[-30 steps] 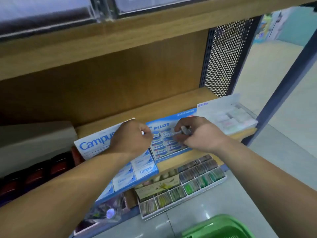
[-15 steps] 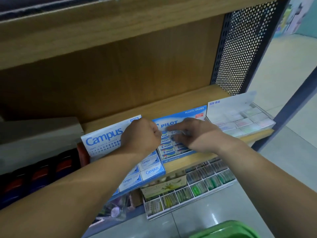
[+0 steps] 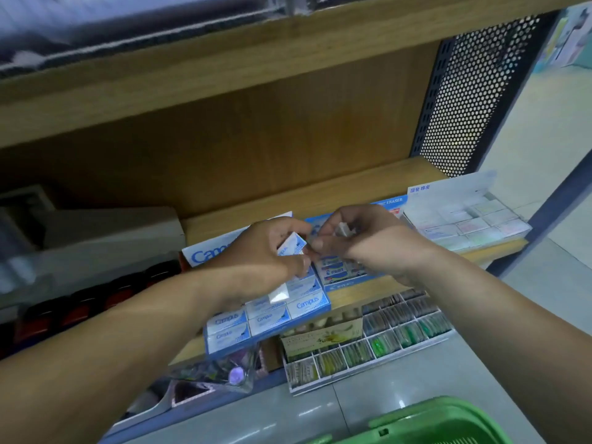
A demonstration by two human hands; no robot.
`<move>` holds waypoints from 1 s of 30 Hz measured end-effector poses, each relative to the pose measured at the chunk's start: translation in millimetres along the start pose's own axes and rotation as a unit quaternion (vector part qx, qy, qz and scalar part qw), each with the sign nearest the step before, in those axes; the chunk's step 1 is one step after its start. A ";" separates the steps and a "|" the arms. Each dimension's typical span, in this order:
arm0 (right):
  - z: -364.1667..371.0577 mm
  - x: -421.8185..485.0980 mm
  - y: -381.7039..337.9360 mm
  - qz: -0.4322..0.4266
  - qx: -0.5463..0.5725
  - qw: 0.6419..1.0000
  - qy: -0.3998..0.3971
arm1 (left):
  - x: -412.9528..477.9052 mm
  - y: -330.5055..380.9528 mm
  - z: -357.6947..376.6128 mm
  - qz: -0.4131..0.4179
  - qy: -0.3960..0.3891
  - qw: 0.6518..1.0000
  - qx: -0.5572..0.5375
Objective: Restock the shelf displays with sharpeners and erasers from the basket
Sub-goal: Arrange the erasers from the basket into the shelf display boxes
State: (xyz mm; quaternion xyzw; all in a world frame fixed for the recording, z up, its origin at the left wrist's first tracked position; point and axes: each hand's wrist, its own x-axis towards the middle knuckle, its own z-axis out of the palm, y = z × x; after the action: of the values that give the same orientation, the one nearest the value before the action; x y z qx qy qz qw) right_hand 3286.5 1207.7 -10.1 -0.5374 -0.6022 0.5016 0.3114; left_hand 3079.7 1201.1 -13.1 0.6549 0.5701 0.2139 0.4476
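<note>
Left hand (image 3: 262, 254) held a Campus eraser (image 3: 290, 248), fingers clamped on it. Right hand (image 3: 368, 241) had its fingers pinched on a small pale piece (image 3: 344, 229), too blurred to tell eraser from sharpener. The hands met above the seam between the Campus display box (image 3: 288, 312) and the Pilot display box (image 3: 346, 277), both on the shelf (image 3: 352, 184).

Step in hand, as I judged it: sorting stock by brand and slotting it in. Doing it well meant matching sleeve print to box, laying the Campus eraser flat and logo up in the row under the left hand, then pressing it level with its neighbours. The pale piece probably went in the Pilot box, but only once its brand was read. Better one hand at a time, so the wrists would not knock the rows.

Around:
- pastel eraser box (image 3: 464, 222) right of the Pilot one
- tray of green and yellow packs (image 3: 384, 344) below and nearer
- green basket (image 3: 432, 418) near right
- grey carton (image 3: 112, 232) far left
- perforated panel (image 3: 474, 91) at the shelf's right end

In the way: the forearms covered much of the Campus box and hid free slots. That box seemed to overhang the shelf's near edge, so a hard push could tip it
</note>
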 end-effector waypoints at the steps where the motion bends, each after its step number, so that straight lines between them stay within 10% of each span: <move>1: 8.7 -3.4 -4.7 0.016 0.004 1.000 -0.020 | -4.4 -2.6 -3.5 0.006 0.015 1.000 0.006; 11: 67.1 -13.0 -23.9 0.041 0.061 0.997 0.005 | -35.8 -12.6 -30.9 0.051 -0.008 0.998 0.030; 17: 65.4 -9.7 -22.5 0.086 0.061 0.993 0.053 | -45.1 -21.4 -60.9 0.030 0.011 0.974 0.223; 25: 95.1 -6.0 -31.1 0.150 0.124 0.980 -0.033 | -49.2 -24.1 -74.2 0.043 0.027 0.992 0.118; 30: 86.6 4.3 -21.7 0.032 -0.204 0.978 0.001 | -47.2 -36.5 -92.7 0.020 -0.003 0.982 0.187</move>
State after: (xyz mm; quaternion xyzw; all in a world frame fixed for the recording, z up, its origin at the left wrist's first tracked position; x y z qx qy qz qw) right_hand 3199.2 1190.2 -16.6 -0.6094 -0.6738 0.3775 0.1794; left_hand 2973.9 1186.7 14.5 0.7393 0.5853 0.1106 0.3141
